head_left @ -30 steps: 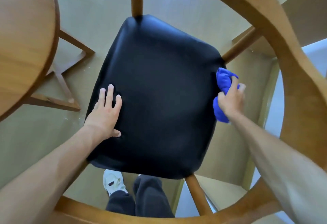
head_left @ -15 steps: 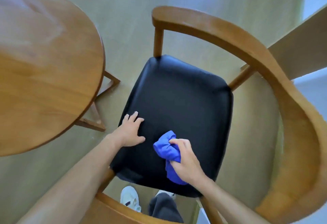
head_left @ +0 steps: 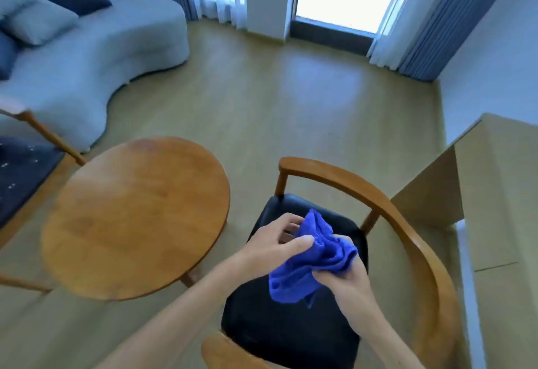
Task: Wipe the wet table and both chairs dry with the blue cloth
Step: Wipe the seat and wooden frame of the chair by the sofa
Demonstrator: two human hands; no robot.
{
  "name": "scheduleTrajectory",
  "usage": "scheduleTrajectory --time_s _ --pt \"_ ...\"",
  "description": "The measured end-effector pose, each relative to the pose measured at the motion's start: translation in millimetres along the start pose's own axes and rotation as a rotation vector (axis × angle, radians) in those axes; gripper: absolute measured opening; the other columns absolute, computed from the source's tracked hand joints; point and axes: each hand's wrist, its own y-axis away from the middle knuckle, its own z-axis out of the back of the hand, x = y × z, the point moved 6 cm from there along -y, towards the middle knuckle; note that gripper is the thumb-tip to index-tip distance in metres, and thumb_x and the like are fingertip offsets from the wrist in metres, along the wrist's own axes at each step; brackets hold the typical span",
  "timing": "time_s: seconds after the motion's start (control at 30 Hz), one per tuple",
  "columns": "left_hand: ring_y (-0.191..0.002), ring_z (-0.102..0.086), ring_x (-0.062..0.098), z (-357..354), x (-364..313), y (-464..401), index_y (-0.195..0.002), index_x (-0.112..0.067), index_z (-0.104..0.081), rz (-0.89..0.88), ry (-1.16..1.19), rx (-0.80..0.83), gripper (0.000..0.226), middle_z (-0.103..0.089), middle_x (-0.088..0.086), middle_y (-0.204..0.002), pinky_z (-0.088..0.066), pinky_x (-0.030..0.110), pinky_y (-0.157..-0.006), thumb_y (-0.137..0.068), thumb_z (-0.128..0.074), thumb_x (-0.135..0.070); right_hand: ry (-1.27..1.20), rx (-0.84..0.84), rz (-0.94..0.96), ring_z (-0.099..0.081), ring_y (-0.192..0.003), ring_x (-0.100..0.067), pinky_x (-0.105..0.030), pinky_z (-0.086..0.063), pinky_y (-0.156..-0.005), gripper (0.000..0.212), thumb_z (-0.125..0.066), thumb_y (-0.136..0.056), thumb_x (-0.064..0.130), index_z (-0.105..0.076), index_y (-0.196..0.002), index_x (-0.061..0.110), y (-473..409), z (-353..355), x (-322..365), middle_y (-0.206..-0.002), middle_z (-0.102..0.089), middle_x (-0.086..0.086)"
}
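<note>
You have lifted the cloth (head_left: 313, 255) off the seat (head_left: 291, 331) of the chair (head_left: 407, 223); half a second ago your right hand (head_left: 348, 282) was pressing it flat on the black cushion while your left hand (head_left: 272, 242) braced on the seat's edge. Now both hands hold it bunched in the air above the seat, your left thumb and fingers pinching its upper fold, your right fingers curled round its lower part. Your head has also come up, so the table (head_left: 134, 217) just left of the chair is in full view, and beyond the table, at its far left, shows the second chair (head_left: 26, 173). That one has pale specks on its dark seat, which may be water drops; the blur leaves this unsure. I judge that this seat's wipe is over and you are regathering the cloth for a fresh face. The tabletop looks dry from here, though glare could hide a film, so the far chair seems the likely next target
</note>
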Motion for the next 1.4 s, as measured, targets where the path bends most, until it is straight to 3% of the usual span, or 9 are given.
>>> scheduleTrajectory --time_s 0.2,0.33,0.53,0.63,0.83,1.03,1.13,1.23,1.4 --pt "-0.108 -0.059 0.003 9.9 -105.9 63.0 -0.132 -0.027 -0.046 -0.234 -0.201 -0.046 0.074 -0.058 -0.011 -0.123 -0.051 0.025 -0.093 -0.069 -0.071 -0.055 -0.196 0.078 0.087 -0.063 -0.109 -0.033 -0.042 -0.051 -0.095 0.047 -0.075 -0.080 0.022 -0.053 -0.120 0.010 42.6 -17.0 103.3 -0.113 -0.066 -0.017" --pt "-0.111 -0.058 0.006 14.2 -140.4 96.8 -0.137 -0.024 -0.043 -0.295 -0.223 -0.072 0.077 -0.057 -0.010 -0.125 -0.050 0.027 -0.095 -0.071 -0.070 -0.051 -0.387 0.047 0.116 -0.055 -0.112 -0.044 -0.050 -0.044 -0.098 0.040 -0.055 -0.088 0.008 -0.046 -0.124 -0.007 67.2 -20.0 140.5 -0.119 -0.057 -0.031" --pt "-0.098 -0.061 0.015 23.0 -153.7 134.7 -0.116 -0.028 -0.054 -0.310 -0.205 -0.243 0.038 -0.066 -0.007 -0.103 -0.051 0.033 -0.085 -0.082 -0.062 -0.011 -0.556 -0.001 0.073 -0.051 -0.111 -0.037 -0.054 -0.036 -0.107 0.043 -0.042 -0.090 0.007 -0.041 -0.129 -0.013 98.7 -23.5 169.3 -0.129 -0.049 -0.036" --pt "-0.084 -0.058 0.020 37.8 -152.9 151.1 -0.093 -0.022 -0.062 -0.231 0.170 -0.290 0.022 -0.065 0.000 -0.086 -0.046 0.037 -0.074 -0.078 -0.051 -0.010 -0.625 -0.018 0.034 -0.054 -0.112 -0.035 -0.049 -0.040 -0.104 0.041 -0.041 -0.091 0.007 -0.045 -0.129 -0.009 106.3 -18.5 172.3 -0.131 -0.053 -0.030" --pt "-0.082 -0.059 0.016 58.6 -167.5 176.0 -0.093 -0.016 -0.065 -0.205 0.346 -0.103 0.029 -0.065 0.001 -0.088 -0.048 0.026 -0.069 -0.071 -0.048 -0.009 -0.008 -0.210 0.093 -0.058 -0.088 -0.026 -0.032 -0.047 -0.074 0.034 -0.048 -0.079 -0.010 -0.061 -0.102 0.012 101.2 -6.6 200.4 -0.094 -0.064 -0.008" --pt "-0.082 -0.060 0.018 63.7 -198.4 190.7 -0.081 -0.024 -0.067 -0.260 0.041 -0.121 0.031 -0.067 0.001 -0.084 -0.047 0.034 -0.076 -0.083 -0.046 -0.001 0.572 0.244 0.354 -0.048 -0.118 0.001 -0.011 -0.041 -0.087 0.079 -0.069 -0.081 0.019 -0.025 -0.141 0.046 100.6 -52.7 246.0 -0.130 -0.047 0.020" --pt "-0.084 -0.065 0.025 67.2 -211.6 191.4 -0.094 -0.024 -0.057 -0.243 -0.183 -0.138 0.028 -0.072 0.007 -0.094 -0.053 0.040 -0.077 -0.090 -0.046 0.001 0.815 0.278 0.472 -0.059 -0.097 -0.008 -0.021 -0.048 -0.080 0.058 -0.070 -0.085 0.030 -0.043 -0.137 0.029 99.2 -81.1 261.5 -0.116 -0.063 0.006" --pt "-0.087 -0.068 0.024 77.4 -219.9 197.5 -0.104 -0.024 -0.049 -0.283 -0.246 -0.181 0.024 -0.071 0.004 -0.100 -0.057 0.035 -0.074 -0.086 -0.061 -0.015 0.763 0.156 0.591 -0.061 -0.080 -0.013 -0.031 -0.051 -0.073 0.012 -0.065 -0.089 0.024 -0.060 -0.098 0.018 97.6 -83.9 281.4 -0.089 -0.066 0.004" --pt "-0.082 -0.065 -0.006 83.3 -186.3 212.2 -0.111 -0.029 -0.055 -0.156 -0.477 -0.108 0.029 -0.070 -0.022 -0.089 -0.048 0.007 -0.065 -0.086 -0.070 -0.025 0.488 0.144 0.546 -0.066 -0.088 -0.016 -0.036 -0.054 -0.081 0.008 -0.061 -0.091 0.016 -0.061 -0.096 0.023 90.0 -75.0 285.0 -0.093 -0.070 0.005"
